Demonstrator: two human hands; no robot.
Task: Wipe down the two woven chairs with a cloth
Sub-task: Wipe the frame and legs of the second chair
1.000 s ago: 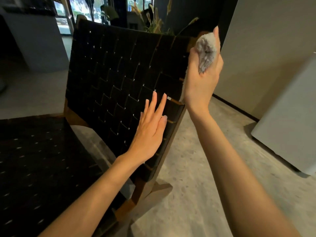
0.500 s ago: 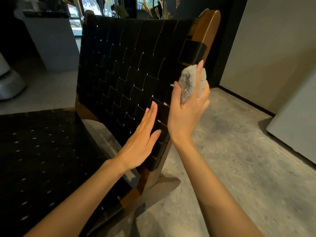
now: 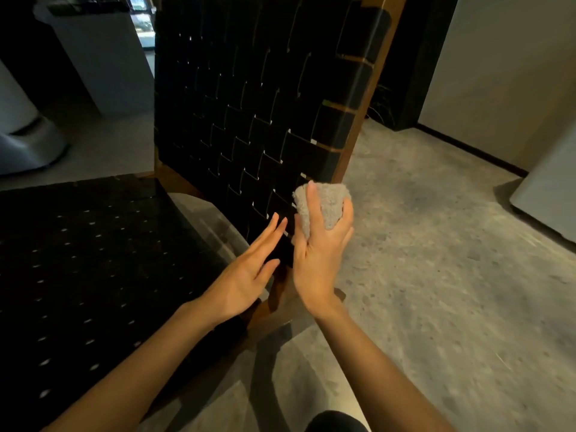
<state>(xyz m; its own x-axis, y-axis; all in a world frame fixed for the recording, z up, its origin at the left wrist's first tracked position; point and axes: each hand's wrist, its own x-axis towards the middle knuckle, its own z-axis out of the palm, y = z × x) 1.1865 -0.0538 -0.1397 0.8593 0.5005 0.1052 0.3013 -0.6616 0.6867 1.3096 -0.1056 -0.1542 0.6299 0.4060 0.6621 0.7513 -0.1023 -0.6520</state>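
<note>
A black woven chair back [image 3: 249, 98] with a brown wooden frame stands upright in front of me. Its woven seat [image 3: 81, 269] spreads out at the lower left. My right hand [image 3: 321, 254] grips a bunched grey cloth [image 3: 327, 204] and holds it against the lower right part of the back, near the wooden side rail [image 3: 361, 120]. My left hand [image 3: 246, 275] lies flat with straight fingers on the weave just left of the cloth.
Grey speckled floor [image 3: 436, 275] stretches to the right. A pale cabinet [image 3: 548, 188] stands at the far right, a grey counter [image 3: 103, 57] behind the chair at the left, and a white rounded object [image 3: 21, 135] at the left edge.
My right hand has carried the cloth down from the top corner of the chair back to its lower right part. My left hand slid lower on the weave too.
</note>
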